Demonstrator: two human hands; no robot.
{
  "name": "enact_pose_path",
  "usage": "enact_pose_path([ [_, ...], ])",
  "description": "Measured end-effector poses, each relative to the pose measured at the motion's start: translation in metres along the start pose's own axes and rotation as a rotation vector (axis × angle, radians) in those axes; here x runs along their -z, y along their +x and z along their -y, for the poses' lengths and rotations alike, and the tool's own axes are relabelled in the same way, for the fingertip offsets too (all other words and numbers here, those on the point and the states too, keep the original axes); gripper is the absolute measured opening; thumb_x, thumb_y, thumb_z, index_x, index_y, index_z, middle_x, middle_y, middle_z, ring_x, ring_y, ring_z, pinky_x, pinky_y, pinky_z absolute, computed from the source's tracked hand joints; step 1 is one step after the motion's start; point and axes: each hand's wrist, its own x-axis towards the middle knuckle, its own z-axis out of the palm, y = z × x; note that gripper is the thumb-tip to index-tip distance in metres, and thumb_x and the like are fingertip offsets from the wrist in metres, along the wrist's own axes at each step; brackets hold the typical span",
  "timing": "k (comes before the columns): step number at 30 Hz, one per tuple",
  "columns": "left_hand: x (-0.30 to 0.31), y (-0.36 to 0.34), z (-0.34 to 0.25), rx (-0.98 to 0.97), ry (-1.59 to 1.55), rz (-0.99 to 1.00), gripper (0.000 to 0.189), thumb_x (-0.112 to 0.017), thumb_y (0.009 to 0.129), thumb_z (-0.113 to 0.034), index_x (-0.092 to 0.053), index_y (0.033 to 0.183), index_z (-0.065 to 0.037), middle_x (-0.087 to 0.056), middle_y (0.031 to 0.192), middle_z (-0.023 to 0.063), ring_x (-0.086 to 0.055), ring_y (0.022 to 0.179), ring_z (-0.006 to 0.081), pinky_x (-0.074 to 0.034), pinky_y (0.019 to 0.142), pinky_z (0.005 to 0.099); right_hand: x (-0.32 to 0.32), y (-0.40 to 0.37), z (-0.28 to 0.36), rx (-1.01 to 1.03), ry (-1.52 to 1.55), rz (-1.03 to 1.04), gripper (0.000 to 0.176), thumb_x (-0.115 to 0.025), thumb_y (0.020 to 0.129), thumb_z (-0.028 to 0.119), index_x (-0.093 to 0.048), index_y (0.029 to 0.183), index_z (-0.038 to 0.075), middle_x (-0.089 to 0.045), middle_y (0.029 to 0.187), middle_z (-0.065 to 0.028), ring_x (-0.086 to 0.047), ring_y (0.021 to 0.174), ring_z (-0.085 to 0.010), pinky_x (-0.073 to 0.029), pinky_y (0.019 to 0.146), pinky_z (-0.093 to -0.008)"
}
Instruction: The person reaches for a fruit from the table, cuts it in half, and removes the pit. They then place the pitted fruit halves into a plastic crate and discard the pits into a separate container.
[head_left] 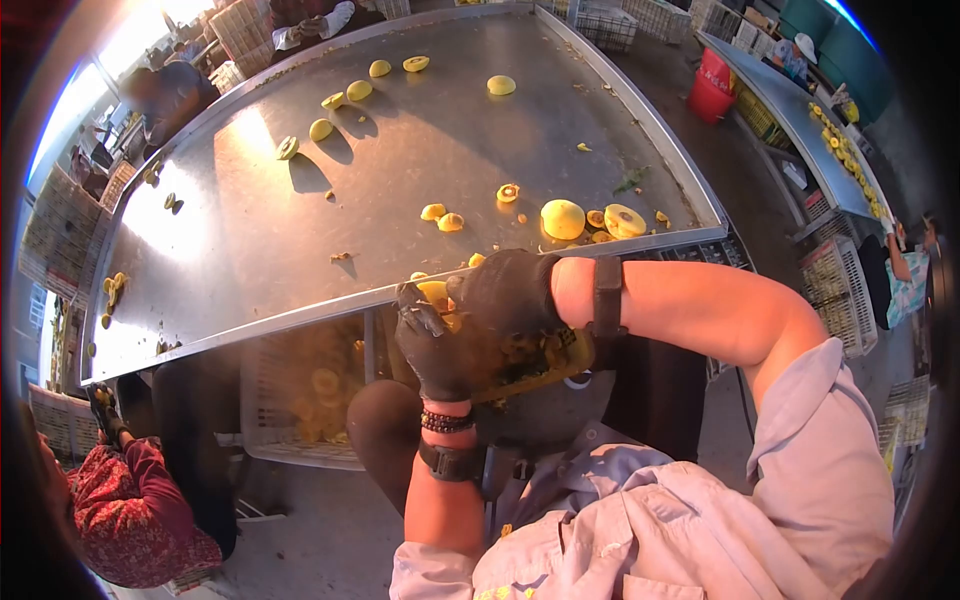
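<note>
My left hand [433,345], in a dark glove, is closed around a yellow fruit piece [433,293] just below the near edge of the metal table [400,190]. Against the same piece, from the right, presses my right hand [510,290], also gloved, its fingers curled. Whether it holds a tool is hidden. Beneath my hands is a yellow crate [565,362] with fruit scraps. Beyond them on the table lie a whole-looking yellow fruit [563,219], a cut half [625,221] showing its inside, and several small pieces.
Several fruit halves [359,90] are spread over the table's far side. A white crate [300,400] stands below the table at left. A person in a red patterned top [140,510] sits at lower left. A red bucket [712,88] and a second table [800,120] are at right.
</note>
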Motion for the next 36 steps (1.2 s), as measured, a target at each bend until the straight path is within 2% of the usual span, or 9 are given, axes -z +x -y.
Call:
enact_pose_path([
  [8, -0.013, -0.009, -0.002, -0.436, 0.722, -0.238, 0.049, -0.039, 0.1, -0.029, -0.035, 0.137, 0.003, -0.05, 0.128, 0.0196, -0.053, 0.113, 0.0286, -0.044, 0.094, 0.0373, -0.029, -0.009, -0.013, 0.262, 0.353, -0.247, 0.037, -0.063, 0.076, 0.007, -0.058, 0.112, 0.003, -0.065, 0.099, -0.0188, -0.064, 0.092, -0.0335, -0.048, 0.081, -0.0397],
  [11, -0.014, -0.011, -0.002, -0.113, 0.41, -0.102, 0.043, -0.041, 0.1, -0.019, -0.035, 0.137, 0.002, -0.048, 0.131, 0.0212, -0.05, 0.119, 0.0306, -0.041, 0.099, 0.0364, -0.02, -0.015, -0.006, 0.041, 0.057, -0.14, 0.032, -0.062, 0.078, 0.011, -0.059, 0.108, 0.0, -0.065, 0.098, -0.0205, -0.064, 0.092, -0.0334, -0.049, 0.08, -0.0396],
  [17, -0.008, -0.006, 0.012, -0.258, 0.42, -0.076, 0.039, -0.039, 0.099, -0.012, -0.037, 0.135, 0.003, -0.054, 0.122, 0.0227, -0.055, 0.111, 0.0309, -0.045, 0.095, 0.0366, -0.037, -0.021, -0.006, 0.024, 0.023, -0.252, 0.023, -0.061, 0.08, 0.014, -0.062, 0.097, -0.002, -0.066, 0.08, -0.0203, -0.067, 0.078, -0.0303, -0.051, 0.067, -0.0372],
  [19, -0.001, -0.002, 0.011, -0.172, 0.402, 0.07, 0.038, -0.038, 0.099, -0.011, -0.038, 0.134, 0.004, -0.054, 0.121, 0.0234, -0.056, 0.108, 0.0306, -0.046, 0.093, 0.0365, -0.041, -0.017, -0.02, 0.039, 0.272, -0.133, 0.022, -0.06, 0.081, 0.014, -0.062, 0.095, -0.003, -0.065, 0.071, -0.0176, -0.066, 0.065, -0.0265, -0.05, 0.057, -0.0352],
  [23, -0.01, -0.003, 0.003, -0.439, 0.535, -0.212, 0.038, -0.043, 0.098, -0.011, -0.04, 0.132, 0.004, -0.054, 0.119, 0.0249, -0.057, 0.106, 0.0312, -0.048, 0.089, 0.0372, -0.017, -0.037, -0.013, -0.01, 0.645, 0.056, 0.021, -0.058, 0.082, 0.013, -0.062, 0.093, -0.004, -0.062, 0.061, -0.0133, -0.061, 0.049, -0.0206, -0.045, 0.043, -0.032],
  [26, -0.018, -0.016, 0.006, -0.31, 0.447, -0.183, 0.042, -0.045, 0.096, -0.012, -0.038, 0.134, 0.003, -0.051, 0.123, 0.026, -0.056, 0.108, 0.0339, -0.047, 0.091, 0.0382, -0.025, -0.036, -0.014, -0.012, 0.71, 0.04, 0.019, -0.058, 0.082, 0.013, -0.062, 0.09, -0.003, -0.061, 0.06, -0.0123, -0.06, 0.048, -0.0197, -0.045, 0.044, -0.0313],
  [29, -0.018, -0.015, -0.002, -0.231, 0.437, -0.106, 0.044, -0.047, 0.094, -0.008, -0.036, 0.136, 0.003, -0.048, 0.127, 0.0258, -0.055, 0.109, 0.0353, -0.048, 0.091, 0.0385, -0.065, -0.015, -0.038, 0.363, 0.114, -0.448, 0.016, -0.059, 0.081, 0.012, -0.06, 0.086, -0.003, -0.059, 0.058, -0.0099, -0.057, 0.046, -0.017, -0.043, 0.043, -0.0295],
  [32, -0.021, -0.009, -0.003, -0.405, 0.649, -0.207, 0.046, -0.047, 0.092, -0.004, -0.036, 0.136, 0.003, -0.048, 0.129, 0.0245, -0.055, 0.11, 0.0357, -0.048, 0.09, 0.0384, -0.049, -0.023, -0.029, 0.226, 0.307, -0.212, 0.015, -0.06, 0.081, 0.013, -0.059, 0.082, -0.002, -0.057, 0.056, -0.0082, -0.055, 0.043, -0.0159, -0.042, 0.041, -0.0298],
  [36, -0.02, -0.007, 0.003, -0.246, 0.506, -0.102, 0.046, -0.049, 0.09, -0.003, -0.038, 0.134, 0.004, -0.054, 0.121, 0.0229, -0.059, 0.101, 0.0338, -0.05, 0.084, 0.0384, -0.037, -0.036, -0.015, 0.013, 0.852, 0.053, 0.017, -0.061, 0.082, 0.016, -0.058, 0.078, 0.0, -0.055, 0.055, -0.0073, -0.054, 0.041, -0.0172, -0.041, 0.039, -0.0299],
])
